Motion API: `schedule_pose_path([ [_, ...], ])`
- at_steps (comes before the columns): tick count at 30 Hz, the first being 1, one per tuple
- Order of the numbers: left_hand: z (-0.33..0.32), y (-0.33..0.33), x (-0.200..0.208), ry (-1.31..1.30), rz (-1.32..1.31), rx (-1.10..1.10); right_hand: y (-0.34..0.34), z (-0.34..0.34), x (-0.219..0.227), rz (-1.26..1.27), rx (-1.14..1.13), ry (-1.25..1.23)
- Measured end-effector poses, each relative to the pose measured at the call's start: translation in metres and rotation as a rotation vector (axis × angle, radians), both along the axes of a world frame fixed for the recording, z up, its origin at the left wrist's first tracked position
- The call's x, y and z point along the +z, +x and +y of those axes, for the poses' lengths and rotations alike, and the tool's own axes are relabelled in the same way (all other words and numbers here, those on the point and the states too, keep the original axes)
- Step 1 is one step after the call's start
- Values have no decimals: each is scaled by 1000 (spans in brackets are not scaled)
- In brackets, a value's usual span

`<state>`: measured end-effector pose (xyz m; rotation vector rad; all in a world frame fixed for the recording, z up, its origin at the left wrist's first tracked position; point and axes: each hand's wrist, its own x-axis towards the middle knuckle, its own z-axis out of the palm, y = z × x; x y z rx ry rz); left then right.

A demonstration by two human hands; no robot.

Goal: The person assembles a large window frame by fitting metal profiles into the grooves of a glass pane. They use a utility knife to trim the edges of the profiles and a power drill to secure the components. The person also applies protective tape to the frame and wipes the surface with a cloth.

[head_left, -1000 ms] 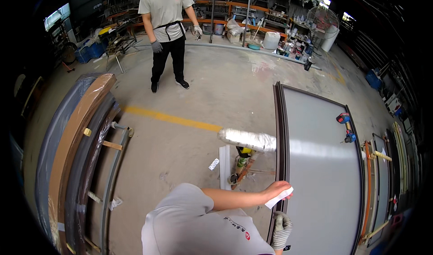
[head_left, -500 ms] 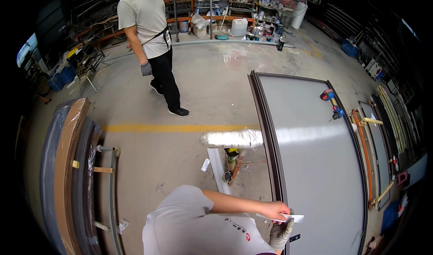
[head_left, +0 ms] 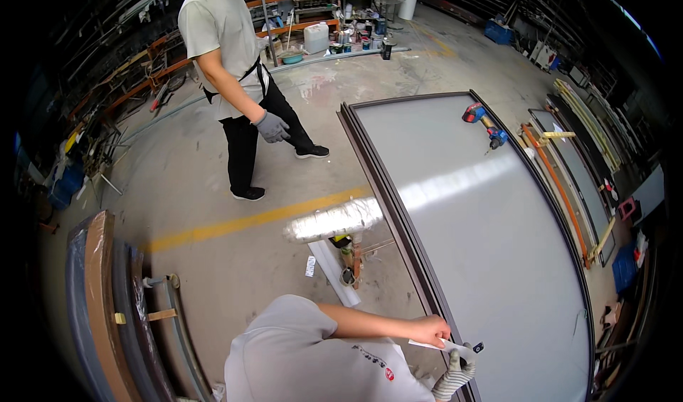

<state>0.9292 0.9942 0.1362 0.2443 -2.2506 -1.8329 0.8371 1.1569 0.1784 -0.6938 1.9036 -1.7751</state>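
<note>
In the head view, our bare left hand (head_left: 430,329) is pinching a white strip (head_left: 457,348); our gloved right hand (head_left: 454,379) is bending at its right end, and we cannot tell whether it is gripping. The strip is lying across the framed panel's (head_left: 491,260) near left edge, its long axis running left to right, the right end tipping nearer. We are judging the handling unfinished, since the strip is staying unreleased; what is left, we cannot tell.
</note>
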Motion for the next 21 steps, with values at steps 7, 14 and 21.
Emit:
schedule_pose_path([
  [7,14,-22,-49,238,-66,-125,1,29,-14,1,-246,-3],
  [14,34,-31,-71,350,-250,-226,9,79,-20,14,-290,271],
  [21,-5,-13,-74,898,-801,111,13,139,-64,369,-436,400],
])
